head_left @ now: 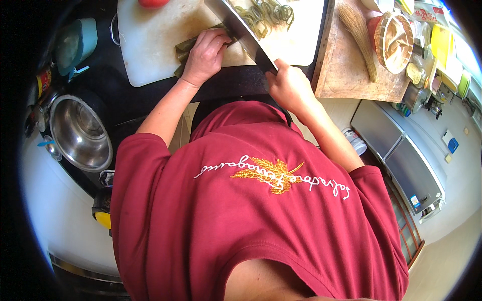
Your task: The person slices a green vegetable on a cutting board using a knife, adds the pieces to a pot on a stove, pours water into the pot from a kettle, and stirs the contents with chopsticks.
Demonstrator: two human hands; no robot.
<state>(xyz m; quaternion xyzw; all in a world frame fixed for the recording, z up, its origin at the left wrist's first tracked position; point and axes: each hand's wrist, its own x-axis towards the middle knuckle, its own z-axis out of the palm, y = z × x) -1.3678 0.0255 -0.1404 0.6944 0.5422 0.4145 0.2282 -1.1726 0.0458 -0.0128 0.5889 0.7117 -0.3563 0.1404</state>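
My right hand is closed round the handle of a kitchen cleaver, its broad blade slanting away to the far left. Under my left hand, a folded sheet of dark green kelp is pressed down with bent fingers, close to the blade. Both lie over a white cutting board. Beyond the blade, to its right, rests a loose heap of thin kelp strips. A red tomato sits at the board's far left, partly cut off by the picture's edge.
On the left stand a steel bowl and a pale green container. At right, a wooden board carries a straw brush and a lined basket. A grey refrigerator stands at lower right.
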